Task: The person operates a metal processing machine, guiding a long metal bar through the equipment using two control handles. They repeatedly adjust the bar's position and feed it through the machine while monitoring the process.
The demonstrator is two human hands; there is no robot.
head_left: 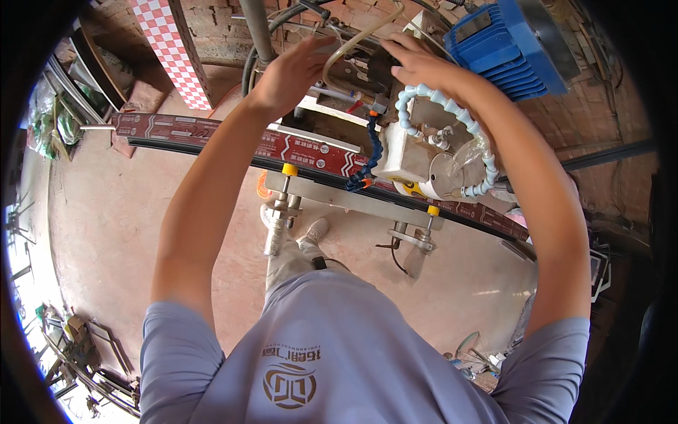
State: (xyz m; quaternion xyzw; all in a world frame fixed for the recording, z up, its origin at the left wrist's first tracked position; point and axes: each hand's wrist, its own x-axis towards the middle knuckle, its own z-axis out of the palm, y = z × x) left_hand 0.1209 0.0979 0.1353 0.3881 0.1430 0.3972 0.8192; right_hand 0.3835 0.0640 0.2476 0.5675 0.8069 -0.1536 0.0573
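My left hand (293,76) reaches over the far side of a machine, fingers stretched out beside a clear bent hose (346,51). Across from it, my right hand (426,65) is spread above the machine's far part, its fingertips pointing left. Neither hand visibly holds anything; what lies under the fingertips is partly hidden. Below the hands, a long profile wrapped in dark red printed film (244,141) lies across the machine. A dark blue segmented hose (372,145) bends down to it. Nearer my right forearm curls a light blue segmented hose (462,113).
A blue finned motor (498,46) sits at the far right. Two clamps with yellow caps (289,169) stand on a metal rail (346,198) in front of the profile. A red-and-white checked post (169,53) rises far left. Frames and scraps (85,346) lie at lower left.
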